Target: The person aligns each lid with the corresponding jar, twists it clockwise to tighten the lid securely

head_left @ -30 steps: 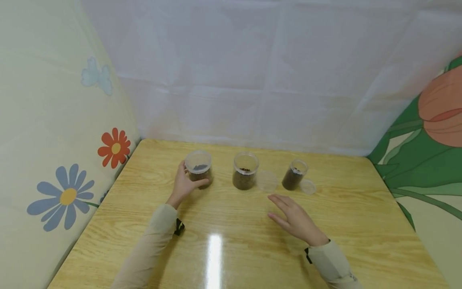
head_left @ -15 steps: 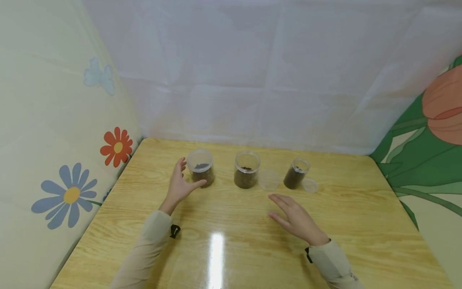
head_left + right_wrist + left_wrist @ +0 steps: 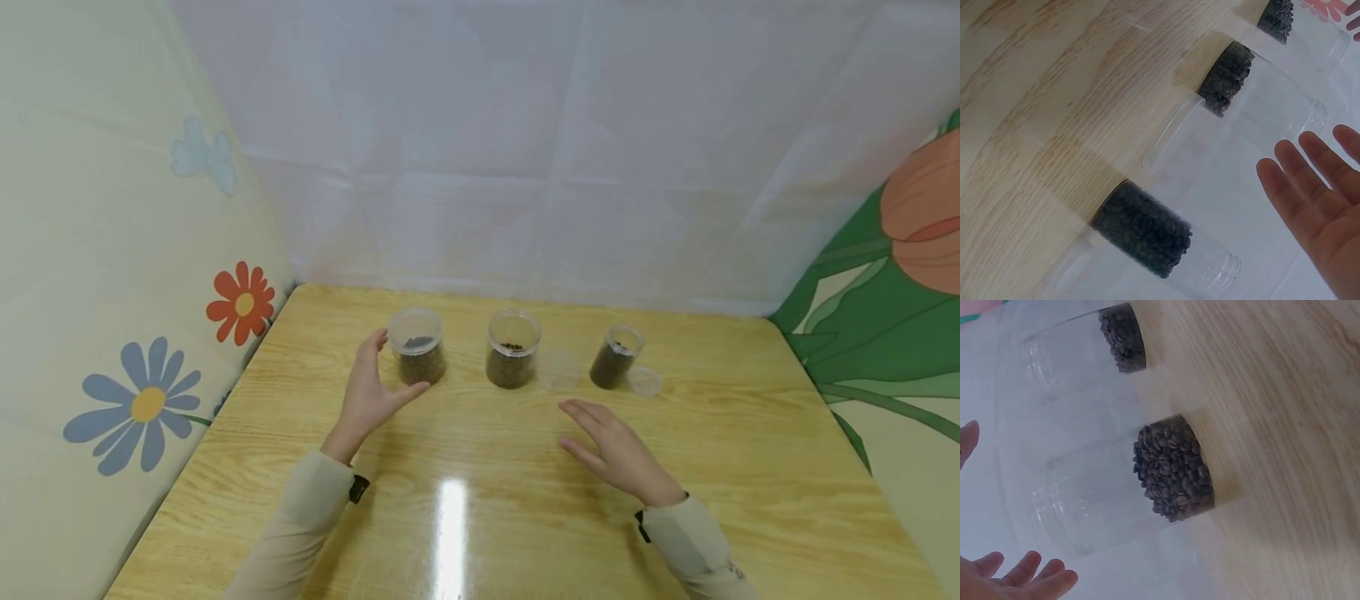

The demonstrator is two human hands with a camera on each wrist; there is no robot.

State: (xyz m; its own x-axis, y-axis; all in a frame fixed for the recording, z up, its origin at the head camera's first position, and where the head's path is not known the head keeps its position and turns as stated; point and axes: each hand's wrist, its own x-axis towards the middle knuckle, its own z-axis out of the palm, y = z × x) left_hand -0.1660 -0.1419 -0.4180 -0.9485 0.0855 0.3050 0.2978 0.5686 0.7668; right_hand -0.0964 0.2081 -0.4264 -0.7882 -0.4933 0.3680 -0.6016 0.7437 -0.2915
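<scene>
On the table's left stands a clear plastic jar [image 3: 417, 358] partly filled with dark coffee beans [image 3: 1171, 469]; its top looks whitish, as if lidded. My left hand [image 3: 366, 402] is spread beside this jar, with a gap to it in the left wrist view. A second clear jar [image 3: 512, 367] of beans, its mouth uncovered, stands in the middle. To its right is a narrower uncovered jar [image 3: 611, 367], fuller of dark beans [image 3: 1141, 228]. My right hand [image 3: 618, 450] hovers in front of these two, fingers extended, holding nothing.
A large translucent lid [image 3: 558, 372] lies right of the middle jar, and a small one [image 3: 643, 382] right of the narrow jar. Behind the wooden table [image 3: 517, 458] hangs a pale cloth [image 3: 487, 167]; flowered cloths flank both sides.
My left hand has let go of the left jar and drawn slightly back toward me and left. The jars stay in place; my right hand has barely moved.
</scene>
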